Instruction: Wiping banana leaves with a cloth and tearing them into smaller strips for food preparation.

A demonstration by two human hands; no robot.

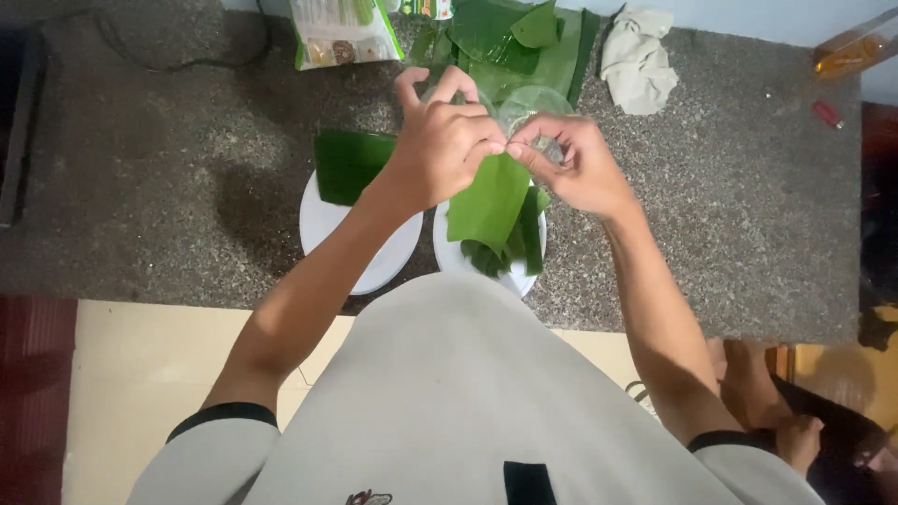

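I see my left hand (440, 145) and right hand (575, 166) meeting above the worktop (168, 187), both grips pinched shut on the top edge of a green leaf strip (488, 201). Its long axis hangs toward the near edge, over a white bowl (520, 277) holding more leaf pieces. Just left, a second white bowl (327, 229) carries one folded leaf (348, 164).

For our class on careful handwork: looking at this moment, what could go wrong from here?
1. The green leaf strip, pinched between the left hand and right hand, might tear.
2. The white plate overhangs the stone counter edge; a bump could tip it off.
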